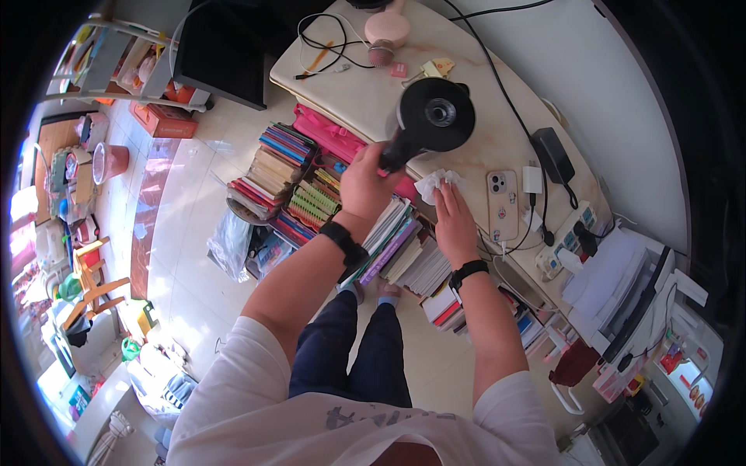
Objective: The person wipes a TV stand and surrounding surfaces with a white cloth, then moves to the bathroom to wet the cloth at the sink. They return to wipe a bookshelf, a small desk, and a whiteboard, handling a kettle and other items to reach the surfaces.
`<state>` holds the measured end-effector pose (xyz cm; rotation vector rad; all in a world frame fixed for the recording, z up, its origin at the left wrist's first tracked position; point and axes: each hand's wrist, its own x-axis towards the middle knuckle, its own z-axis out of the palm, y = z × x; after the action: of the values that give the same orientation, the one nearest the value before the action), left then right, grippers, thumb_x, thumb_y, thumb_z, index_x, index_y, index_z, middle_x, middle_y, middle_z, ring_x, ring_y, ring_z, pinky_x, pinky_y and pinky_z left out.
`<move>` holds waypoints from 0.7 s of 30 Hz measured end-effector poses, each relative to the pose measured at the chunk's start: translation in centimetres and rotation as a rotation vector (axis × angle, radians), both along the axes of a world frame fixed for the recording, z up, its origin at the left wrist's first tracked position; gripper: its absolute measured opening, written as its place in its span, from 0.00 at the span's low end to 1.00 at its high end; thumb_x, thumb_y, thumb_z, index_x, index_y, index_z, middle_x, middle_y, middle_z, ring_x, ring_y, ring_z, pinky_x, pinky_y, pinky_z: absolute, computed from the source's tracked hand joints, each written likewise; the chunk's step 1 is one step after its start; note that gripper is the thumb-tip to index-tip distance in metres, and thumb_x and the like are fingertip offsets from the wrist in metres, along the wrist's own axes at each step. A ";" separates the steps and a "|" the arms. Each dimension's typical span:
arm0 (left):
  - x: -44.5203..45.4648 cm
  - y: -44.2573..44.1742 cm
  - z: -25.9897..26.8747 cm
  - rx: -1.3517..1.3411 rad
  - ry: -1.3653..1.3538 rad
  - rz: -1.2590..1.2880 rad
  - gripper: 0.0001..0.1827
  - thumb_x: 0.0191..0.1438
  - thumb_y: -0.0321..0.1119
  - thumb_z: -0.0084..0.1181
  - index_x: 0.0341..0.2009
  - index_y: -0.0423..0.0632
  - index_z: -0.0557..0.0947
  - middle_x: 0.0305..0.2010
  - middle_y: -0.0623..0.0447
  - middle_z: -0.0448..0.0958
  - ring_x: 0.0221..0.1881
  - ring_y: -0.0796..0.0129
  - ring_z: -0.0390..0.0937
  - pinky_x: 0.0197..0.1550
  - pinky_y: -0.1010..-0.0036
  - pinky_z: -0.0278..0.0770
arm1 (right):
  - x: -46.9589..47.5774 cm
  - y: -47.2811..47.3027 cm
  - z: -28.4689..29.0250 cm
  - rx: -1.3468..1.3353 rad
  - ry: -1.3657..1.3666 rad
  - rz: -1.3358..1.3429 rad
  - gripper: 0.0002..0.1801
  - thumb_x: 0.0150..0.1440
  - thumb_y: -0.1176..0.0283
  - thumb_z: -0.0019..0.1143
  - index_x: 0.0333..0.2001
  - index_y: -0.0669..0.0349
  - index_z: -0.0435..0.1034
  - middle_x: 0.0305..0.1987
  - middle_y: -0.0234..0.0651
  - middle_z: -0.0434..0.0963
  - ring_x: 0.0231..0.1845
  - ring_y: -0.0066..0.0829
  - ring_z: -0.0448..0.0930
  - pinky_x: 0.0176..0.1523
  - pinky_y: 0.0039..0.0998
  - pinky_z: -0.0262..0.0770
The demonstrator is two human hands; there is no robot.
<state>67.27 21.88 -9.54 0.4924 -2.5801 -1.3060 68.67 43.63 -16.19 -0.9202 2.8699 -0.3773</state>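
Observation:
My left hand [366, 182] grips the handle of an electric kettle [437, 110] with a black lid, seen from above over the marble-patterned tabletop [341, 96]. Whether its base rests on the top or hangs above it I cannot tell. Beside it, my right hand [456, 218] presses a crumpled white tissue [434, 185] against the table near its front edge, fingers extended over it. A phone in a stickered case [502, 204] lies just right of that hand, with a white cable plugged into its lower end.
At the back lie a pink microphone [380, 53], a round pink device [387, 28] and looped cables [326, 49]. To the right are a black power adapter [552, 154], a power strip [565, 242] and a printer [620, 291]. Stacked books [402, 250] stand below the table edge.

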 end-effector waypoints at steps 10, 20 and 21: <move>-3.4 3.6 0.0 0.131 -0.041 -0.192 0.31 0.47 0.44 0.67 0.54 0.49 0.71 0.54 0.45 0.74 0.50 0.48 0.76 0.47 0.61 0.77 | 0.4 -1.4 0.2 0.056 -0.068 -0.010 0.39 0.46 0.75 0.58 0.63 0.68 0.58 0.72 0.45 0.54 0.72 0.49 0.57 0.72 0.44 0.56; 7.1 -8.9 -5.3 -0.039 -0.011 0.148 0.17 0.55 0.32 0.58 0.48 0.41 0.74 0.51 0.42 0.72 0.54 0.47 0.70 0.57 0.61 0.68 | -5.6 -15.0 -0.3 -0.029 -0.099 -0.058 0.46 0.46 0.59 0.60 0.66 0.68 0.54 0.74 0.52 0.49 0.75 0.51 0.51 0.75 0.44 0.45; 8.5 -9.9 -5.7 -0.068 -0.028 0.141 0.16 0.56 0.31 0.56 0.49 0.42 0.74 0.51 0.42 0.72 0.54 0.49 0.70 0.57 0.62 0.67 | -6.9 -16.6 -0.4 -0.034 -0.092 -0.084 0.46 0.48 0.56 0.60 0.66 0.67 0.54 0.74 0.52 0.49 0.75 0.51 0.50 0.75 0.43 0.45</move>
<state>75.75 12.01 -15.26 0.6706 -2.5499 -1.1688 61.77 27.07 -16.60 -0.7675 2.8321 -0.4653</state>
